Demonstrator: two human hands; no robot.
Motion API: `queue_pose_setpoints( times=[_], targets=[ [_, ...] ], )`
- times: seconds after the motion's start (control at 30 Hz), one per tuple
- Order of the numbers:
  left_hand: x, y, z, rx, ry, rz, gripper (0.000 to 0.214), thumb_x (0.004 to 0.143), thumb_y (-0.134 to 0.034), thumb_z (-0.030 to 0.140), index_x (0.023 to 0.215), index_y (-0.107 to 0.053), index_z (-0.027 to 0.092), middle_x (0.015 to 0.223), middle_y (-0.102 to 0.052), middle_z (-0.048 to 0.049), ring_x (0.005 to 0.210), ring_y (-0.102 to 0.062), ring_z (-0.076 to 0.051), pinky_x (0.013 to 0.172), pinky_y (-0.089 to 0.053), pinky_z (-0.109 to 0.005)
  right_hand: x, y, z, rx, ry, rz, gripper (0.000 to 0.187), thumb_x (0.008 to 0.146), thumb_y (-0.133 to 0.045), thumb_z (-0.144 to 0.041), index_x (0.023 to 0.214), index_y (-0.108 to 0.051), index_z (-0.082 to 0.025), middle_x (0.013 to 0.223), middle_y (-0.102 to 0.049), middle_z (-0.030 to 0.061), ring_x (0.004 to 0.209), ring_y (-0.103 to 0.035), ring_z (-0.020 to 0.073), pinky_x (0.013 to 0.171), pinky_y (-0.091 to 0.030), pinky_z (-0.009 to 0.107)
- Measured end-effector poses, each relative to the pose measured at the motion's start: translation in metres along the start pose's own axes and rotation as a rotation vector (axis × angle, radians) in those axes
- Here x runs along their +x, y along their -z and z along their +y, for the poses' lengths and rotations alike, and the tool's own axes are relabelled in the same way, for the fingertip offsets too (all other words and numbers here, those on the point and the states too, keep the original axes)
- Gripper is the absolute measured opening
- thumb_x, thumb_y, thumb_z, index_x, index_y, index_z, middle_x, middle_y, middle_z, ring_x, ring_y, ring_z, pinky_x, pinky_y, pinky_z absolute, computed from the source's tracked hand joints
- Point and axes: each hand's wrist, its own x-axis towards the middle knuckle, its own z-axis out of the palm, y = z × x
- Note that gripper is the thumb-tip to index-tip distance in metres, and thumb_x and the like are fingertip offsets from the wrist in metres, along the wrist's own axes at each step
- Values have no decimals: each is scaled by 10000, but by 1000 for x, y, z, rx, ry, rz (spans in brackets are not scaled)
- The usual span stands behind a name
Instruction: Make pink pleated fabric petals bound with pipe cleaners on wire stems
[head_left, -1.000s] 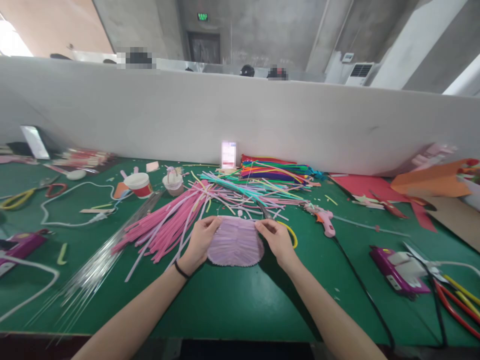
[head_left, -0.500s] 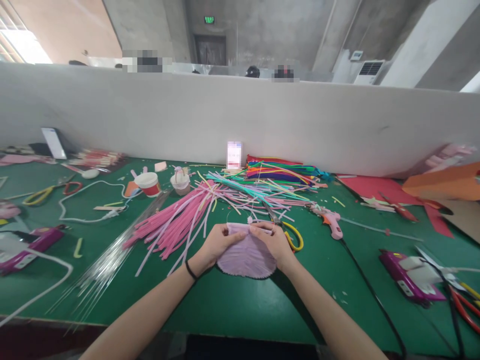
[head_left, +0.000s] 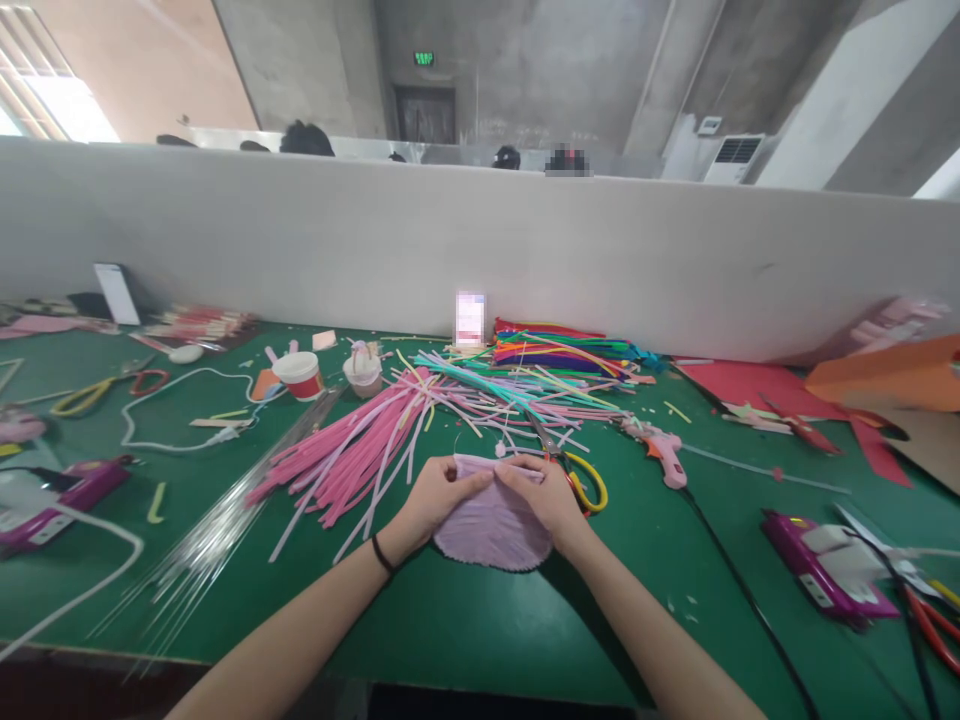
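Observation:
A lilac fan-shaped piece made of pipe cleaners [head_left: 491, 525] lies on the green table [head_left: 465, 630] in front of me. My left hand [head_left: 435, 497] and my right hand [head_left: 546, 497] both pinch its top edge, with the fingertips almost meeting in the middle. A black band circles my left wrist. Just behind the hands lies a pile of pink pipe cleaners [head_left: 345, 455]. Yellow-handled scissors [head_left: 577, 475] rest beside my right hand.
Behind the pile lie coloured pipe cleaners [head_left: 555, 350], a paper cup [head_left: 300, 373] and a small pink cup [head_left: 362, 368]. To the right are a pink glue gun [head_left: 664, 450] with a black cord and a purple device [head_left: 825, 565]. Thin wires [head_left: 210, 535] fan out at left. A white partition [head_left: 480, 250] bounds the table.
Both hands have slid inward along the top edge of the lilac piece, from its outer corners to its middle. The view has shifted slightly.

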Motion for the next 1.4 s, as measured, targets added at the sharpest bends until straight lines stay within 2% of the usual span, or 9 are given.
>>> queue_pose_setpoints(
  times=[0.17,0.3,0.43,0.57,0.8,1.0,1.07,1.2,1.4],
  targets=[
    [1,2,0,-108,24,10,375,724,-715,452,841,-713,96,794,-717,-70,661,-615,-158,616,-459,-236,3,3,4,115,-49,207,266,666,-747,-442,763,-732,-194,752,-688,11,721,-572,167,685,-418,272],
    [-1,1,0,-238,105,-68,404,695,-760,374,994,-704,108,954,-729,-104,845,-666,-219,790,-504,-319,9,6,13,342,-89,353,317,633,-769,-464,798,-729,-197,772,-683,4,742,-569,166,721,-422,284],
    [-2,-1,0,-170,86,-106,475,654,-796,334,1053,-696,98,1023,-723,-124,945,-661,-265,883,-491,-380,13,8,19,466,-105,357,321,612,-780,-453,798,-731,-196,760,-677,2,764,-567,174,757,-422,296],
    [-1,1,-1,-82,57,-58,470,658,-792,343,1047,-701,96,1033,-723,-120,925,-664,-263,878,-495,-382,12,8,20,401,-74,335,268,588,-800,-418,715,-731,-192,746,-673,-1,749,-551,162,737,-409,275],
    [-2,5,1,-80,57,-55,447,658,-793,343,1031,-707,111,1017,-731,-100,926,-665,-253,867,-505,-359,8,7,16,391,-158,237,265,585,-811,-409,741,-745,-205,739,-686,-7,707,-548,143,676,-402,253],
    [-3,0,3,-141,73,-100,499,681,-777,376,1089,-670,107,1065,-709,-130,935,-670,-261,828,-539,-374,11,12,8,465,-156,333,273,565,-823,-406,741,-751,-211,728,-698,-10,705,-561,144,671,-418,253],
    [-4,-2,2,-104,103,-130,535,647,-798,390,1079,-665,102,1008,-720,-138,858,-687,-260,743,-566,-368,12,14,7,501,-151,367,268,560,-824,-403,741,-751,-219,740,-706,-14,715,-572,146,683,-429,255],
    [-3,-4,-4,-25,121,-158,475,608,-818,411,913,-690,70,768,-724,-115,651,-678,-202,647,-571,-328,12,18,7,504,-145,384,283,537,-832,-394,740,-750,-216,758,-718,-2,710,-596,162,682,-450,274],
    [-2,-3,-9,-10,85,-148,453,597,-816,435,860,-704,83,736,-715,-92,642,-663,-187,636,-567,-313,12,16,13,492,-147,356,310,501,-848,-386,729,-751,-200,743,-714,15,719,-607,182,699,-465,299]
  ],
)
